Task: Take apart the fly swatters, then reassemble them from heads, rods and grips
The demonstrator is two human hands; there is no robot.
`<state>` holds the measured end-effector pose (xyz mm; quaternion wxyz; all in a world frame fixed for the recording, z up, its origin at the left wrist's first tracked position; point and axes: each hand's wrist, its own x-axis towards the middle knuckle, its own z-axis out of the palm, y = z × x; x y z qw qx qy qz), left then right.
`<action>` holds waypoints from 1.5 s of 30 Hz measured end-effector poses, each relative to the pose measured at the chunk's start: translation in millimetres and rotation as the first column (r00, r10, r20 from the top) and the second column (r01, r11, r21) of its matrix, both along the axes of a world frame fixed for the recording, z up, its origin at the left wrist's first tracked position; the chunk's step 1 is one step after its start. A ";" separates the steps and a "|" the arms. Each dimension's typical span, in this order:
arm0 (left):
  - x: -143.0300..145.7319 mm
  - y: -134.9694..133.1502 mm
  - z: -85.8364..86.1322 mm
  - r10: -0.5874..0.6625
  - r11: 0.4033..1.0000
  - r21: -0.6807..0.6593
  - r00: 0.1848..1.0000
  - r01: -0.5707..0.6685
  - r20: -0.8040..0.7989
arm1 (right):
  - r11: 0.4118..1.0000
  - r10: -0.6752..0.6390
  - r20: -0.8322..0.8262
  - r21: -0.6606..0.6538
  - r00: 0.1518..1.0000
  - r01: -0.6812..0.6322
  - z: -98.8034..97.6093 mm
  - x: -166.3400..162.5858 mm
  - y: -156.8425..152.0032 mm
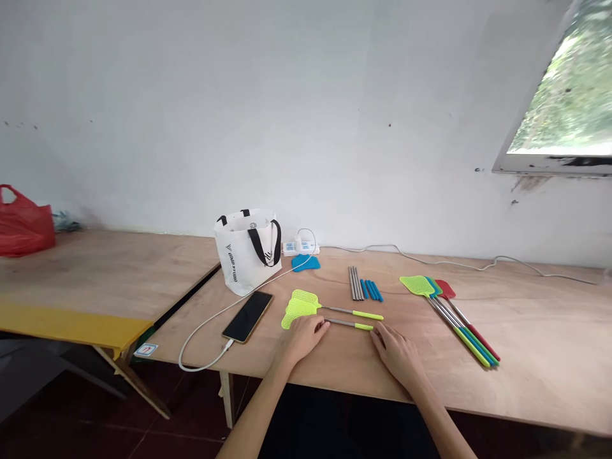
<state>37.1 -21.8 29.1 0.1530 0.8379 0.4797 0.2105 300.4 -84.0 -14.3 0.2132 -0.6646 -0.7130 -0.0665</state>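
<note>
I have the left hand (303, 338) loosely curled over the neck of the nearer fly swatter (291, 316) at the table's (540, 357) front edge, grip unclear. The right hand (396, 350) lies flat and open, fingertips at its handle end. A second yellow-green swatter (306, 298) lies just behind. One phone (247, 316) and one tote bag (243, 255) sit left. Beyond are roughly four metal rods (354, 282) and four blue grips (371, 290).

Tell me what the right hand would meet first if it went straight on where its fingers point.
Probably the yellow-green plastic grip of the nearer fly swatter; the fingertips of the right hand seem to touch its end.
</note>
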 end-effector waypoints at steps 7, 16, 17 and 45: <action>-0.6 1.4 -2.5 -0.001 1.000 -0.003 1.000 0.001 -0.005 | 1.000 -0.002 0.002 0.005 1.000 0.002 1.3 -1.1 -0.8; -0.1 -0.2 0.8 -0.001 1.000 -0.012 1.000 0.001 -0.010 | 1.000 0.019 -0.025 0.021 0.999 -0.019 -0.8 1.1 0.6; 0.0 -0.4 1.2 0.001 1.000 -0.014 1.000 -0.001 -0.011 | 0.999 0.021 -0.027 0.025 0.999 -0.020 -1.4 1.3 0.8; -2.5 11.4 -13.3 0.084 0.992 0.085 0.987 -0.096 0.139 | 0.975 0.216 -0.151 0.078 0.964 -0.207 -13.5 17.6 14.2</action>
